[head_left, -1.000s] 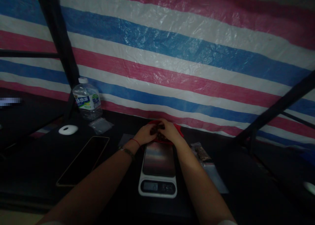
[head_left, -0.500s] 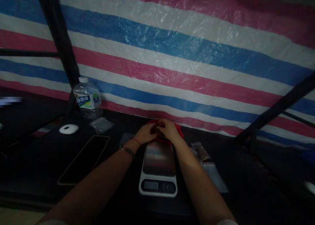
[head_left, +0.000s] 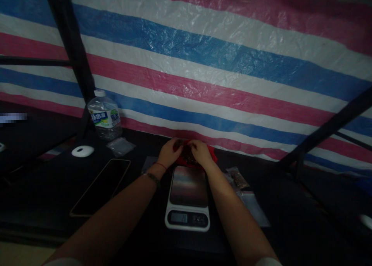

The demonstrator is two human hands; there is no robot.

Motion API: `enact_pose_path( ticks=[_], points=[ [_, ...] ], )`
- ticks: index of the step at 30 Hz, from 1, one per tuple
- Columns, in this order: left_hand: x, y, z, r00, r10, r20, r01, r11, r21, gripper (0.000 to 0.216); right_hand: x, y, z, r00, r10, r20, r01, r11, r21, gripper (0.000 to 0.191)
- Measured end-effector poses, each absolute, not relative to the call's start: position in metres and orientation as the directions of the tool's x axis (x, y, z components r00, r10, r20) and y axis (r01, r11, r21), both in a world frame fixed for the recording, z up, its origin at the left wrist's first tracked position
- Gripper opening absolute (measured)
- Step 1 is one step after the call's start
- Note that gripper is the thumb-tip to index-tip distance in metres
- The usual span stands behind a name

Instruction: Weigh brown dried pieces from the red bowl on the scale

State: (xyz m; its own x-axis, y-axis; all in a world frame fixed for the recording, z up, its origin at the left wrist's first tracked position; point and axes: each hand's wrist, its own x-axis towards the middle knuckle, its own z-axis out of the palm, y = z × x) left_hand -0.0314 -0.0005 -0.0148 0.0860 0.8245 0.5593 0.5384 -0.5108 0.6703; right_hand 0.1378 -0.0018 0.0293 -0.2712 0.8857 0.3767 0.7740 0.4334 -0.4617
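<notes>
At the left, a glossy white oval object (head_left: pixel 83 151) lay on the black tabletop (head_left: pixel 37 188). Next came a dark, flat phone-like slab with a pale edge (head_left: pixel 101 187), and behind it a clear plastic bottle with a white cap (head_left: pixel 105 120) stood upright near a small crumpled clear bag (head_left: pixel 121 146). The left hand (head_left: pixel 169 153), a red cord and a dark bracelet at its wrist, had its fingers bent over a pile of small dark brown pieces (head_left: pixel 188 155) at the centre, on crumpled red material (head_left: pixel 214 154). Just in front sat a white digital scale with a shiny rectangular plate (head_left: pixel 188 188). The right hand (head_left: pixel 201 153) curled in from the other side; whether either of the 2 hands gripped any pieces could not be told. Farther right lay a clear bag of brown bits (head_left: pixel 238 179) and a flat clear bag (head_left: pixel 255 208).
</notes>
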Motion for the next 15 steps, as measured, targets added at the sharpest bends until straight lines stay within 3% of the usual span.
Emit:
enact_pose_path(
  ticks=[6, 10, 15],
  points=[
    [-0.039, 0.008, -0.02, -0.111, 0.759, 0.642, 0.545, -0.494, 0.678, 0.027, 0.121, -0.013, 0.03, -0.598, 0.786, 0.157, 0.675, 0.6, -0.429, 0.026],
    [-0.041, 0.01, -0.022, -0.167, 0.704, 0.69, 0.549, -0.514, 0.658, 0.028, 0.109, -0.009, 0.029, -0.654, 0.75, 0.101, 0.68, 0.641, -0.354, 0.026],
    [-0.042, 0.009, -0.024, -0.248, 0.668, 0.702, 0.56, -0.492, 0.666, 0.031, 0.099, 0.002, 0.023, -0.618, 0.781, -0.09, 0.769, 0.578, -0.271, 0.023]
  ],
)
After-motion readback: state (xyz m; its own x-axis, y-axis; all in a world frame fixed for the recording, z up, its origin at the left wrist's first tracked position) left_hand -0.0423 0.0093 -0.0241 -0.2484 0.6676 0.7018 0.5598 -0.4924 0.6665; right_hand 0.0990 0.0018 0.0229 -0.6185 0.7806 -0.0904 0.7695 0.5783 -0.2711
